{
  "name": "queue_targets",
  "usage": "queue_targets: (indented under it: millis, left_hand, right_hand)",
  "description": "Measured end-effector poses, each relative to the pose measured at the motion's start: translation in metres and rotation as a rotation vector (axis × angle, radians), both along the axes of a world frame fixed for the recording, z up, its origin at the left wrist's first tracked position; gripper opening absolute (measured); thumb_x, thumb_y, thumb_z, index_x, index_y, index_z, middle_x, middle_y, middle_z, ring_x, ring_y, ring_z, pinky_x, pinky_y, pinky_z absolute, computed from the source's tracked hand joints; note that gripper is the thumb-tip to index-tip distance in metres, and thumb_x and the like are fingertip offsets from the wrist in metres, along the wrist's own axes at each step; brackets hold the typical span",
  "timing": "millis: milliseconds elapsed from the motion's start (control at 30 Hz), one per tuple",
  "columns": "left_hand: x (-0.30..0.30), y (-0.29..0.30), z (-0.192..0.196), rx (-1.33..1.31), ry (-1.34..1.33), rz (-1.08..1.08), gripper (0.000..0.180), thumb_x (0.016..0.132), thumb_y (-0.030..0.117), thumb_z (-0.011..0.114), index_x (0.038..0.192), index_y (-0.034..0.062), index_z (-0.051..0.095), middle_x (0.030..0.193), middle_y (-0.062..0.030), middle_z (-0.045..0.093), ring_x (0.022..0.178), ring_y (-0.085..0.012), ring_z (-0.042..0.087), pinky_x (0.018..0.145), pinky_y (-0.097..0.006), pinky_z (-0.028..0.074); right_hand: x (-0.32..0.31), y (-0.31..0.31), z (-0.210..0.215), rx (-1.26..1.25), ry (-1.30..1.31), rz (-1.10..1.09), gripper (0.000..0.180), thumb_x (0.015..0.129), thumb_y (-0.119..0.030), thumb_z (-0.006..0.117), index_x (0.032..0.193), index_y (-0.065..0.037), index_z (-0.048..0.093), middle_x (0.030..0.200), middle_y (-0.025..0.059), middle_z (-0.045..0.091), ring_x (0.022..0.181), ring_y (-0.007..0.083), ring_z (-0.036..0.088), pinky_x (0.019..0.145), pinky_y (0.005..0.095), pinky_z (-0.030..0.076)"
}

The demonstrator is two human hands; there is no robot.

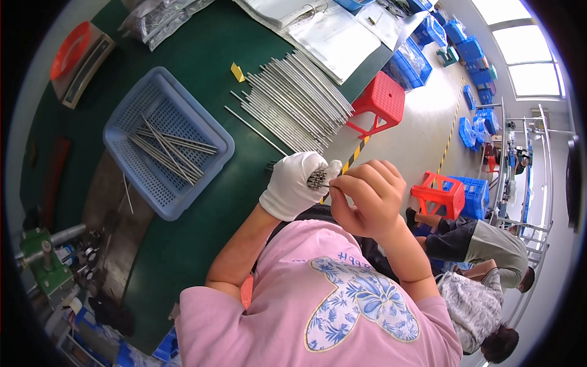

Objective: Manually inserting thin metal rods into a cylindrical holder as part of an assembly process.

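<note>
My left hand (292, 186), in a white glove, is closed round a bundle of thin metal rods (316, 178), whose ends show at its thumb side. Bare, my right hand (372, 194) pinches with thumb and forefinger at the edge of those ends, on what looks like the tip of one rod; the fingers hide most of it. Just beyond the glove, many more metal rods (299, 92) lie side by side on the green table (189, 46). A blue-grey plastic basket (168, 208) stands to the left with several rods (171, 150) lying crossed in it.
A yellow paper tag (237, 72) and papers (333, 46) lie farther back. At far left are a red round dish (70, 50) and a green machine (46, 263). Red stools (382, 101), blue crates (411, 64) and two people (483, 257) are to the right.
</note>
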State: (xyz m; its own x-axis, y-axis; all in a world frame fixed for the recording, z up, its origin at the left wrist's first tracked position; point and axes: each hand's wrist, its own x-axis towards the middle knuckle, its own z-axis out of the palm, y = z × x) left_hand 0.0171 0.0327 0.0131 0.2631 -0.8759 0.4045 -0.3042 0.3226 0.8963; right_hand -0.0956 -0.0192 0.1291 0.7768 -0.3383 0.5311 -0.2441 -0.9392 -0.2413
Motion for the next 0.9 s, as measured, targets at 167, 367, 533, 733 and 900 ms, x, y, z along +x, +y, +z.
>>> queue_targets:
  millis: [167, 367, 533, 733, 900]
  left_hand:
    - [0.0, -0.001, -0.001, -0.052, 0.032, -0.008, 0.018, 0.071, 0.008, 0.07, 0.072, 0.0077, 0.052, 0.063, -0.0102, 0.054, 0.058, -0.032, 0.053, 0.051, -0.038, 0.045]
    - [0.0, 0.0, 0.001, -0.034, -0.002, 0.008, 0.018, 0.073, 0.008, 0.069, 0.071, 0.0077, 0.051, 0.063, -0.0104, 0.054, 0.058, -0.0327, 0.053, 0.052, -0.038, 0.045]
    - [0.0, -0.001, -0.001, -0.04, 0.014, -0.009, 0.019, 0.075, 0.011, 0.07, 0.071, 0.0075, 0.052, 0.064, -0.0105, 0.054, 0.058, -0.0327, 0.054, 0.052, -0.038, 0.045]
    - [0.001, -0.002, 0.004, -0.041, 0.063, -0.013, 0.021, 0.076, 0.014, 0.07, 0.069, 0.0076, 0.051, 0.062, -0.0103, 0.053, 0.057, -0.0324, 0.053, 0.051, -0.038, 0.044]
    - [0.0, -0.001, 0.003, -0.03, 0.03, 0.021, 0.022, 0.077, 0.015, 0.069, 0.068, 0.0079, 0.051, 0.061, -0.0101, 0.052, 0.056, -0.0315, 0.053, 0.05, -0.037, 0.044]
  right_hand:
    - [-0.002, -0.002, -0.012, 0.025, -0.004, -0.026, 0.013, 0.062, -0.007, 0.068, 0.072, -0.009, 0.06, 0.065, 0.001, 0.054, 0.051, 0.0164, 0.049, 0.047, 0.0284, 0.037]
    - [-0.004, 0.001, -0.011, 0.017, 0.007, -0.026, 0.013, 0.063, -0.009, 0.068, 0.073, -0.009, 0.06, 0.064, 0.001, 0.052, 0.052, 0.0165, 0.049, 0.047, 0.0288, 0.036]
    - [-0.004, 0.0, -0.012, 0.041, 0.018, -0.06, 0.013, 0.063, -0.01, 0.067, 0.074, -0.01, 0.06, 0.066, 0.0002, 0.053, 0.053, 0.0162, 0.049, 0.047, 0.0286, 0.036]
    - [-0.003, 0.0, -0.011, 0.052, 0.075, 0.026, 0.017, 0.061, -0.005, 0.069, 0.077, -0.008, 0.063, 0.065, 0.0019, 0.056, 0.051, 0.017, 0.049, 0.047, 0.0285, 0.037]
    - [-0.004, 0.002, -0.005, 0.021, 0.027, 0.0, 0.016, 0.061, -0.002, 0.067, 0.076, -0.007, 0.062, 0.065, 0.0029, 0.055, 0.051, 0.0177, 0.05, 0.047, 0.0284, 0.036]
